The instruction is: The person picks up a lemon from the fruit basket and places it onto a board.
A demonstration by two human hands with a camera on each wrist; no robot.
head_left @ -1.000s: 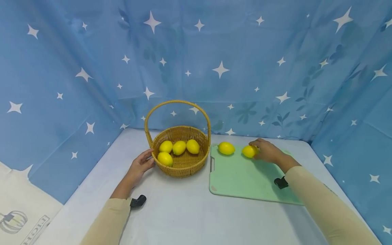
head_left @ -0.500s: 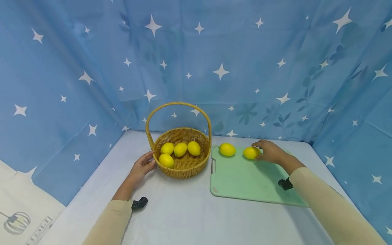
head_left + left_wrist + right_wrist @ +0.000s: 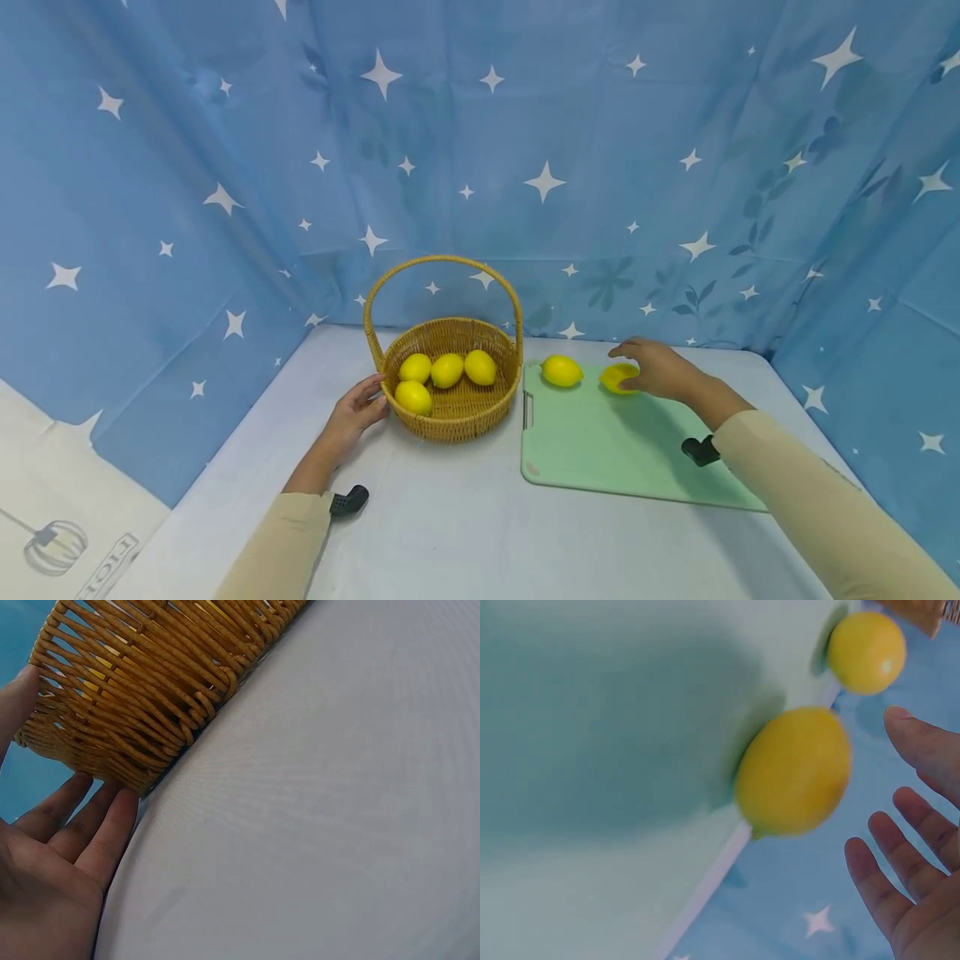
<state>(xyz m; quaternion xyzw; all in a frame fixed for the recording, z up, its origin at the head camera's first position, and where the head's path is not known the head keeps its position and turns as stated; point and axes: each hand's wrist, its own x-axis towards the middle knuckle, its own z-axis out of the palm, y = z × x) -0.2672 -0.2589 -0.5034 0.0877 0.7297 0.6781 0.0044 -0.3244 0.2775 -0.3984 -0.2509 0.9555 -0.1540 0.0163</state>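
Note:
In the head view a wicker basket (image 3: 457, 428) with a tall handle holds several lemons (image 3: 447, 371). My left hand (image 3: 356, 419) touches the basket's left side. Up close in the left wrist view, fairly straight fingers (image 3: 105, 840) rest against the woven wall (image 3: 150, 697), with the thumb nearer the other edge. On a green cutting board (image 3: 600, 442) lie two more lemons; one lemon (image 3: 561, 371) is nearer the basket. My right hand (image 3: 660, 371) hovers by the other lemon (image 3: 619, 378). The right wrist view has its spread fingers apart from that lemon (image 3: 795, 771).
The cutting board lies right of the basket on a white-covered table (image 3: 450, 517). A blue curtain (image 3: 540, 108) with white stars stands close behind and at both sides. Each wrist wears a small black device (image 3: 349, 501).
My right hand's fingers have loosened and moved off the lemon, which stays on the board. The left hand keeps its place at the basket. The head view has shifted slightly.

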